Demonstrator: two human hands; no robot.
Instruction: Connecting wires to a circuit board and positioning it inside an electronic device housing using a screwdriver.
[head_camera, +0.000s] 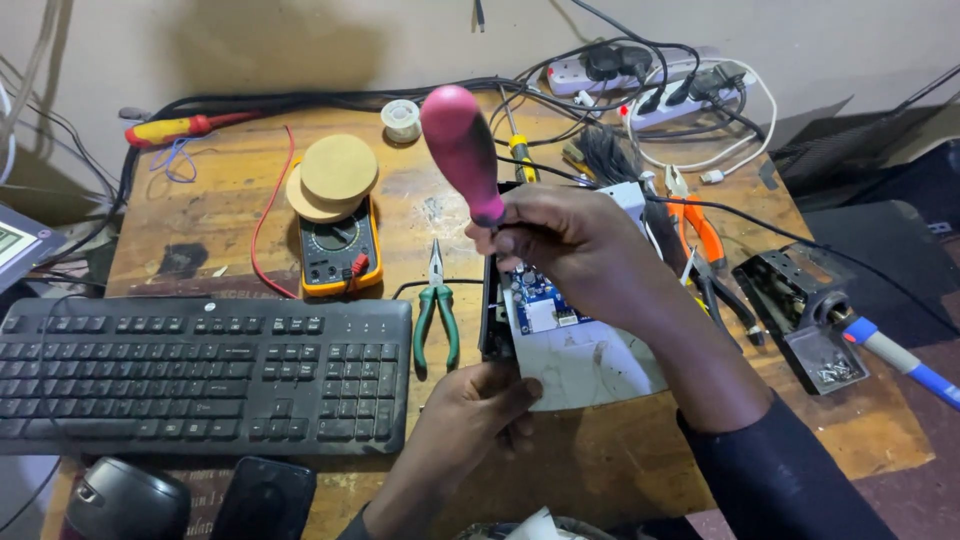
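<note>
The right hand (570, 235) is closed around the shaft of a pink-handled screwdriver (462, 150), held upright with the handle pointing to 12 o'clock. The tip meets the opened white plastic device with the blue circuit board (560, 330) at the centre of the wooden workbench (430, 215). The left hand (475, 400) grips the device's lower edge at 6 o'clock, fingers curled. Green-handled pliers (437, 315) lie just beside the device at 9 o'clock; a black keyboard (205, 375) lies further out.
</note>
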